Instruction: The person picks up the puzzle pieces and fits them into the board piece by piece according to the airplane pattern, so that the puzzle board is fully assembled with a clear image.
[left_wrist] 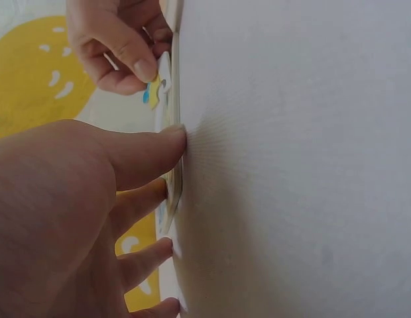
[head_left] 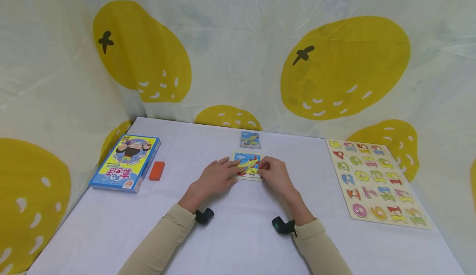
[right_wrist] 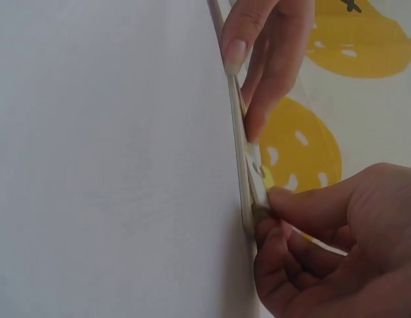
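Note:
A small jigsaw board [head_left: 250, 178] with a yellow and red airplane picture lies flat on the white table. My left hand [head_left: 218, 175] rests at its left side. In the left wrist view that thumb [left_wrist: 167, 147] touches the board's near edge, while the other fingers stretch out over and beside it. At the board's right side, my right hand [head_left: 278, 175] pinches a yellow and blue jigsaw piece [left_wrist: 152, 94] between thumb and fingers. The piece slants against the board in the right wrist view, its lower end hidden by the fingertips.
Behind the board lies a small square airplane picture [head_left: 251, 140]. To the left are a blue and yellow box [head_left: 126, 161] and an orange block [head_left: 157, 171]. A wooden number puzzle [head_left: 375, 184] lies at the right. A fruit-patterned curtain [head_left: 238, 60] closes off the back.

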`<action>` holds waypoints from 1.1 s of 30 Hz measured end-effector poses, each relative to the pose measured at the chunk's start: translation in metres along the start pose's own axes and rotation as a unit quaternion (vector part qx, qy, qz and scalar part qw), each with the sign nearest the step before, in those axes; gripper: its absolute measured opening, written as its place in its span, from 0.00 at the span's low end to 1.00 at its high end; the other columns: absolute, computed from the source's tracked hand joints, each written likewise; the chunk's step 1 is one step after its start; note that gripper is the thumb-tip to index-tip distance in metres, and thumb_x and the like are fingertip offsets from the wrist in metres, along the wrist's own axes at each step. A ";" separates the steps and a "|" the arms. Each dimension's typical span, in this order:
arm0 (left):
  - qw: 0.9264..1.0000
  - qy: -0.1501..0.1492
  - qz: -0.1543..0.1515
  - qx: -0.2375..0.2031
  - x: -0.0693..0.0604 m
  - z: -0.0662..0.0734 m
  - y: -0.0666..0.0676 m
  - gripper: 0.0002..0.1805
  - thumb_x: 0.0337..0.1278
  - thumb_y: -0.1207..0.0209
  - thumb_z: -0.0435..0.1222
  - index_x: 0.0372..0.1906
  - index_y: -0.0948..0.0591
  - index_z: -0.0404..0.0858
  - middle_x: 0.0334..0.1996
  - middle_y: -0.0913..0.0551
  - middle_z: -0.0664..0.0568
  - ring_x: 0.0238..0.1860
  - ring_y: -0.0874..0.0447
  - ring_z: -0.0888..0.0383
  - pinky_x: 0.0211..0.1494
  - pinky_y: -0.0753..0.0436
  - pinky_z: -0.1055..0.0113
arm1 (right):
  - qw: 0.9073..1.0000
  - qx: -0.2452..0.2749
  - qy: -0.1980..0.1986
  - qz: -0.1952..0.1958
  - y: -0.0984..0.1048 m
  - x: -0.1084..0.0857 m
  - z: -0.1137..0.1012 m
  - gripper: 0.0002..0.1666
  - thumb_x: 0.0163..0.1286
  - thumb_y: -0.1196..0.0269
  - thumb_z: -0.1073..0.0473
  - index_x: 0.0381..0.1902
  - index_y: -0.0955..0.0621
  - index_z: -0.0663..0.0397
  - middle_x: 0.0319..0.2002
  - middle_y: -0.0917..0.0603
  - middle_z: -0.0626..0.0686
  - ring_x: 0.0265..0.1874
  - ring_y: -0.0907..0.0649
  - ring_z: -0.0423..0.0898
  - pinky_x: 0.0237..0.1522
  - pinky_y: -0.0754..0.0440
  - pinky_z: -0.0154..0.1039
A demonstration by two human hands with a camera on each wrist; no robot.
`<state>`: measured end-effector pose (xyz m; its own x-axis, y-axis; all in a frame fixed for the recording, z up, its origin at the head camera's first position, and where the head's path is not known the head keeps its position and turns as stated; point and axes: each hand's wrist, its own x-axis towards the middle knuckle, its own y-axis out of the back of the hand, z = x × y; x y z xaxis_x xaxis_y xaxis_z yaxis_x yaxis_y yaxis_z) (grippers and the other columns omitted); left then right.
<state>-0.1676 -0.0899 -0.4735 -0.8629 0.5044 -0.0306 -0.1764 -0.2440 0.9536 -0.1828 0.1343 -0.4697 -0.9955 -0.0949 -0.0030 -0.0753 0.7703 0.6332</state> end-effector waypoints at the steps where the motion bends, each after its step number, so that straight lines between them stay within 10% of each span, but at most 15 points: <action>1: 1.000 0.000 0.000 0.000 0.000 0.000 0.000 0.24 0.71 0.45 0.47 0.69 0.27 0.58 0.74 0.33 0.57 0.77 0.41 0.45 0.75 0.39 0.39 | 1.000 -0.005 0.001 0.002 -0.001 0.000 -0.001 0.03 0.61 0.33 0.67 0.31 0.18 0.59 0.26 0.20 0.52 0.27 0.24 0.45 0.27 0.26 0.33; 33: 1.000 0.001 0.003 0.011 0.000 0.001 -0.001 0.24 0.70 0.44 0.48 0.69 0.26 0.57 0.74 0.32 0.57 0.77 0.40 0.46 0.75 0.38 0.40 | 0.996 -0.093 -0.012 0.001 -0.009 0.003 -0.011 0.04 0.60 0.33 0.66 0.28 0.19 0.57 0.23 0.24 0.52 0.27 0.26 0.47 0.27 0.32 0.36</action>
<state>-0.1677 -0.0890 -0.4741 -0.8645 0.5019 -0.0262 -0.1615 -0.2281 0.9602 -0.1847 0.1199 -0.4674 -0.9968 -0.0778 -0.0187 -0.0643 0.6407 0.7651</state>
